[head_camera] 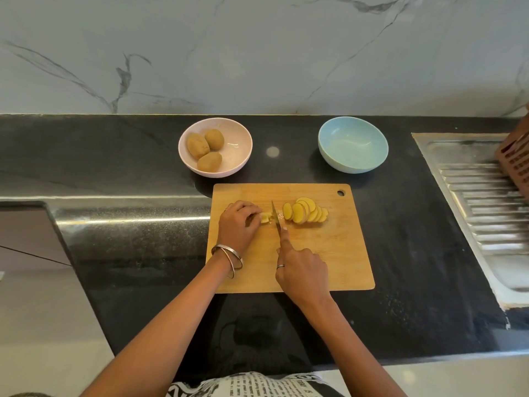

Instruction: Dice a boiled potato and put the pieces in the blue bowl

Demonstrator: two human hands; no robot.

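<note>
The left hand (237, 224) is curled over a small potato piece (265, 218) on the board (329, 253), fingertips pinning it just left of the blade. The right hand (300, 270) is closed round the handle of the knife (276, 217), forefinger laid along the spine; the handle itself is hidden under the hand. The blade stands edge-down against the piece. A fan of cut slices (306, 210) lies just right of the blade, overlapping and leaning. The blue bowl (353, 144) sits beyond the board to the right and holds nothing that can be seen.

Risks are judged as follows. The piece held is short, so the left fingertips are close to the edge; a slip of the blade leftward could nick them. Boiled flesh is likely soft and moist, so the piece may crumble or skid under pressure, giving ragged dice. Slices may topple or stick to the blade. Pieces could be dropped onto the table (400, 253) when carried across the gap to the bowl.

Materials noted: board of pale bamboo, rectangular, rounded corners, a hanging hole at one corner. Slices are yellow, oval and smooth-faced, with thin brown skin at the rims. Three whole potatoes (206, 149), dull brown and matt, rest in a pink bowl (237, 156). Both bowls are round and matt. The table is black polished stone, speckled.
</note>
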